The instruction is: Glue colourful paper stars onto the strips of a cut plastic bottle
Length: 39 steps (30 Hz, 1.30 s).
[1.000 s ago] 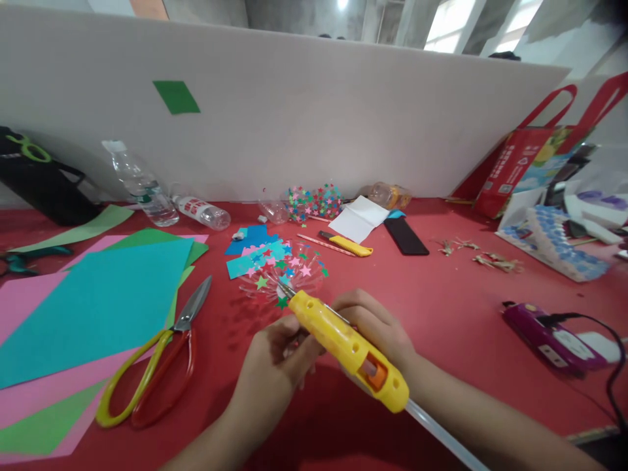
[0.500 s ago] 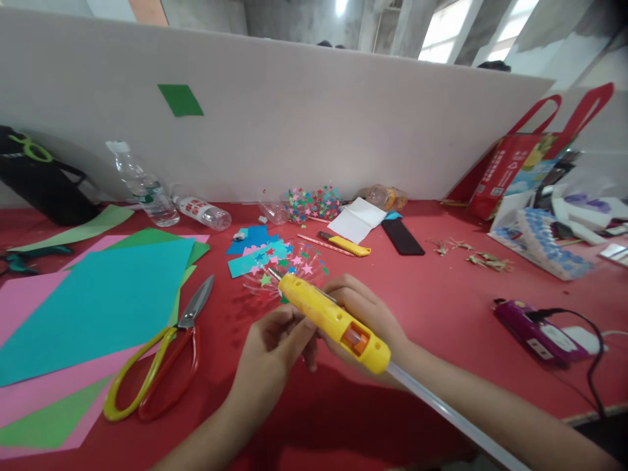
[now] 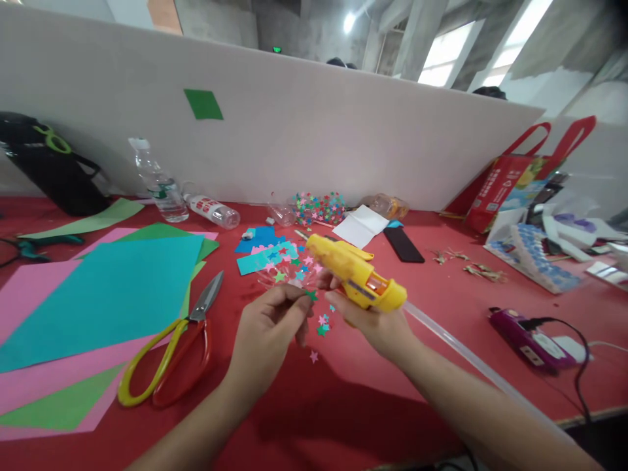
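Observation:
My left hand (image 3: pixel 275 317) pinches a small green paper star (image 3: pixel 312 296) between thumb and fingers. In my right hand (image 3: pixel 367 320) is a yellow hot glue gun (image 3: pixel 350 268), its nozzle pointing away to the upper left and a clear glue stick (image 3: pixel 456 340) trailing from its back end. Just beyond both hands lies a clear plastic piece with splayed strips, with colourful paper stars (image 3: pixel 287 265) on it. A few loose stars (image 3: pixel 322 320) lie on the red table between my hands. Farther back stands a clear piece covered with stars (image 3: pixel 318 208).
Scissors (image 3: pixel 199 311) and stacked coloured paper (image 3: pixel 108 288) lie at left. Plastic bottles (image 3: pixel 164 190) and a black flask (image 3: pixel 49 163) are along the white partition (image 3: pixel 294 124). A phone (image 3: pixel 402 243), a purple power strip (image 3: pixel 532 340) with cords and a red bag (image 3: pixel 505 183) are at right.
The glue gun has moved up and right, away from my left hand, and tilted. The green star between my left fingers and the loose stars on the table now show.

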Each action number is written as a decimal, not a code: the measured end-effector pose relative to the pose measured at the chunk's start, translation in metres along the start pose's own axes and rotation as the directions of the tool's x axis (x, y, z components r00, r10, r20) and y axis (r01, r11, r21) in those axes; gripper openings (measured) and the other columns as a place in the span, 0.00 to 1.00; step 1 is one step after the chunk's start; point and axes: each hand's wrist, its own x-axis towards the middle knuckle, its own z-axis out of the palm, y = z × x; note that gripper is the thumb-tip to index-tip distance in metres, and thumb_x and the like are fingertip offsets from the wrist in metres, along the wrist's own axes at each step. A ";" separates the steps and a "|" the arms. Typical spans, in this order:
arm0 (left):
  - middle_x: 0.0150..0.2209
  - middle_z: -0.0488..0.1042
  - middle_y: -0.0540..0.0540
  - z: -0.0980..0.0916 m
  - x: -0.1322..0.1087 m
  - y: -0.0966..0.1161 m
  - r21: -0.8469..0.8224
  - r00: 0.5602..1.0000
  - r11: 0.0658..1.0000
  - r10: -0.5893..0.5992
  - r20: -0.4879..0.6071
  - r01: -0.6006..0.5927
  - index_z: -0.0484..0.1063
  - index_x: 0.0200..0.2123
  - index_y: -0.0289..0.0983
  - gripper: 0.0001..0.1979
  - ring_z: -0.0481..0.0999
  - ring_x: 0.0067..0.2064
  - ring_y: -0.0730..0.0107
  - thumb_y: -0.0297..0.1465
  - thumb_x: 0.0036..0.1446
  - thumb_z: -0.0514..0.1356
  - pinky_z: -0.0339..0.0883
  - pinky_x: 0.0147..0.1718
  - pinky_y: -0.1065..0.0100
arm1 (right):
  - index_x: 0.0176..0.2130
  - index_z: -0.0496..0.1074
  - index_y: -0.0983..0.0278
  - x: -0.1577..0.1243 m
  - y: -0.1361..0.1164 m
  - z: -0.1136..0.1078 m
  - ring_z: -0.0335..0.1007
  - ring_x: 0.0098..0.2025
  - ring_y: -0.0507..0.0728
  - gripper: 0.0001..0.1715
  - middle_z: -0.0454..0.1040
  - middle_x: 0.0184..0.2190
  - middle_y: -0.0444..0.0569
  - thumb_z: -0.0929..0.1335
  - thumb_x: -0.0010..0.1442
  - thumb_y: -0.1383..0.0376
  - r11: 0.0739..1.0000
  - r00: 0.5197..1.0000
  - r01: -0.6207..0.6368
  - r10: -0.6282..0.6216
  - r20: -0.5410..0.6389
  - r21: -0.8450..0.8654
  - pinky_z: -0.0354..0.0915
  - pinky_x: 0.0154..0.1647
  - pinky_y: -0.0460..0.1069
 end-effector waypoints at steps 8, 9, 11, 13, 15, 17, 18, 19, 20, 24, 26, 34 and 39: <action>0.17 0.68 0.55 0.012 -0.004 -0.002 0.048 0.996 0.997 -0.056 0.075 0.052 0.70 0.25 0.35 0.06 0.67 0.16 0.78 0.32 0.50 0.61 0.65 0.17 0.74 | 0.30 0.67 0.62 0.001 -0.002 -0.008 0.56 0.21 0.47 0.04 0.65 0.23 0.40 0.67 0.52 0.64 0.974 0.969 -0.228 0.227 0.098 -0.005 0.58 0.20 0.43; 0.17 0.67 0.55 0.013 -0.003 -0.003 0.032 0.994 0.997 -0.073 0.076 0.071 0.70 0.24 0.36 0.06 0.67 0.16 0.77 0.32 0.49 0.61 0.65 0.17 0.74 | 0.30 0.67 0.62 -0.001 -0.001 -0.008 0.56 0.21 0.47 0.04 0.65 0.23 0.40 0.67 0.52 0.64 0.972 0.968 -0.235 0.232 0.096 0.011 0.58 0.20 0.44; 0.16 0.67 0.55 0.012 -0.001 -0.002 0.002 0.994 0.997 -0.081 0.072 0.082 0.69 0.23 0.36 0.07 0.66 0.16 0.77 0.33 0.48 0.61 0.64 0.16 0.74 | 0.31 0.67 0.62 -0.003 0.002 -0.010 0.59 0.22 0.48 0.06 0.66 0.24 0.40 0.68 0.54 0.62 0.971 0.970 -0.234 0.230 0.081 0.048 0.60 0.21 0.44; 0.16 0.67 0.54 0.009 0.001 0.000 -0.003 0.998 0.999 -0.049 0.024 0.050 0.70 0.24 0.36 0.06 0.65 0.16 0.77 0.33 0.48 0.62 0.62 0.14 0.75 | 0.34 0.70 0.61 -0.005 0.007 -0.015 0.65 0.25 0.51 0.09 0.69 0.25 0.42 0.69 0.56 0.59 0.973 0.973 -0.221 0.216 0.078 0.063 0.64 0.24 0.45; 0.17 0.67 0.55 0.003 0.005 0.002 0.043 0.997 0.999 0.015 -0.074 -0.012 0.70 0.25 0.37 0.05 0.64 0.17 0.78 0.32 0.48 0.62 0.59 0.14 0.77 | 0.37 0.72 0.61 -0.007 0.013 -0.021 0.69 0.30 0.53 0.11 0.72 0.28 0.44 0.69 0.58 0.57 0.983 0.981 -0.175 0.170 0.089 0.054 0.69 0.30 0.48; 0.17 0.66 0.56 -0.003 0.009 0.004 0.131 0.979 0.988 0.102 -0.175 -0.080 0.70 0.26 0.37 0.04 0.62 0.17 0.80 0.31 0.49 0.62 0.56 0.14 0.78 | 0.37 0.72 0.61 -0.007 0.015 -0.027 0.71 0.34 0.55 0.12 0.74 0.31 0.46 0.68 0.59 0.55 0.994 0.990 -0.107 0.105 0.094 0.025 0.71 0.34 0.50; 0.17 0.65 0.57 -0.006 0.010 0.004 0.173 0.967 0.979 0.144 -0.209 -0.108 0.70 0.27 0.37 0.04 0.61 0.17 0.80 0.31 0.49 0.62 0.55 0.15 0.78 | 0.36 0.73 0.61 -0.008 0.016 -0.029 0.72 0.35 0.55 0.12 0.75 0.31 0.47 0.68 0.60 0.54 0.998 0.993 -0.068 0.066 0.098 0.017 0.71 0.35 0.50; 0.16 0.64 0.57 -0.008 0.011 0.004 0.207 0.958 0.970 0.176 -0.228 -0.129 0.70 0.27 0.38 0.04 0.60 0.17 0.81 0.31 0.50 0.62 0.55 0.15 0.78 | 0.35 0.73 0.60 -0.008 0.015 -0.030 0.72 0.35 0.55 0.13 0.75 0.31 0.47 0.67 0.61 0.53 1.000 0.994 -0.028 0.026 0.108 0.014 0.72 0.35 0.50; 0.16 0.63 0.58 -0.010 0.012 0.003 0.234 0.952 0.962 0.196 -0.236 -0.140 0.69 0.27 0.38 0.04 0.59 0.17 0.81 0.31 0.51 0.61 0.54 0.15 0.78 | 0.34 0.73 0.60 -0.007 0.013 -0.030 0.72 0.34 0.55 0.15 0.75 0.30 0.47 0.67 0.61 0.52 1.000 0.992 0.010 -0.013 0.129 0.020 0.72 0.35 0.50; 0.16 0.61 0.58 -0.011 0.012 0.001 0.323 0.949 0.936 0.222 -0.224 -0.142 0.68 0.27 0.38 0.04 0.58 0.17 0.81 0.31 0.54 0.59 0.53 0.16 0.77 | 0.31 0.72 0.60 -0.008 0.005 -0.027 0.71 0.28 0.53 0.19 0.73 0.25 0.45 0.65 0.62 0.49 0.995 0.975 0.091 -0.096 0.202 0.034 0.72 0.31 0.48; 0.15 0.60 0.59 -0.010 0.011 0.001 0.355 0.948 0.924 0.232 -0.219 -0.144 0.69 0.27 0.38 0.04 0.58 0.17 0.80 0.31 0.54 0.59 0.53 0.16 0.77 | 0.30 0.72 0.60 -0.010 0.004 -0.025 0.69 0.26 0.53 0.20 0.71 0.23 0.45 0.65 0.62 0.48 0.996 0.974 0.087 -0.088 0.210 0.012 0.71 0.28 0.47; 0.15 0.61 0.59 -0.008 0.011 0.002 0.390 0.944 0.906 0.258 -0.204 -0.163 0.70 0.28 0.38 0.04 0.58 0.17 0.80 0.31 0.54 0.59 0.53 0.16 0.77 | 0.35 0.74 0.60 -0.015 0.012 -0.028 0.60 0.21 0.50 0.16 0.67 0.21 0.42 0.66 0.62 0.52 0.999 0.975 0.038 -0.028 0.219 -0.038 0.64 0.20 0.45; 0.16 0.62 0.58 -0.008 0.010 0.000 0.409 0.943 0.898 0.264 -0.203 -0.163 0.70 0.29 0.39 0.04 0.60 0.17 0.79 0.31 0.55 0.59 0.54 0.17 0.76 | 0.34 0.73 0.61 -0.015 0.013 -0.028 0.55 0.19 0.48 0.13 0.63 0.20 0.40 0.67 0.61 0.54 0.999 0.977 0.002 0.007 0.214 -0.043 0.60 0.17 0.44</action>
